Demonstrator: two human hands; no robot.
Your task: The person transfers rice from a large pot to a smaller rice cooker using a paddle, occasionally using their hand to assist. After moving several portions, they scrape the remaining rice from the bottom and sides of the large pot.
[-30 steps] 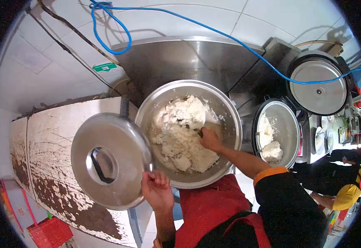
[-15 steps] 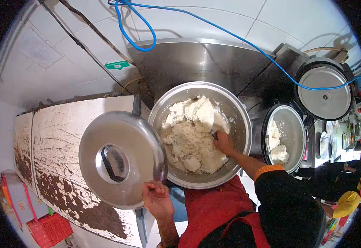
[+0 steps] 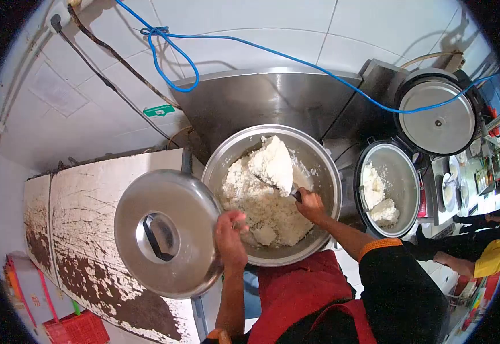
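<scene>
A large round metal pot (image 3: 333,172) holds cooked white rice (image 3: 261,215). My right hand (image 3: 312,207) is closed around the dark handle of a rice scoop (image 3: 298,196) inside the pot. A big lump of rice (image 3: 277,163) rests on the scoop and hides most of its blade. My left hand (image 3: 231,241) is at the pot's near left rim, beside the right edge of a round metal lid (image 3: 132,229). Its fingers are bent but apart, with nothing seen in them.
The lid lies on a worn white chest (image 3: 101,195). To the right stands an open rice cooker (image 3: 406,189) with rice inside and its lid (image 3: 438,117) raised. A blue cable (image 3: 273,45) runs along the tiled wall. At far right is another person (image 3: 462,258).
My right hand has lifted a large lump of rice on the scoop. My left hand has moved up and right, from the lid's lower edge to the pot's rim.
</scene>
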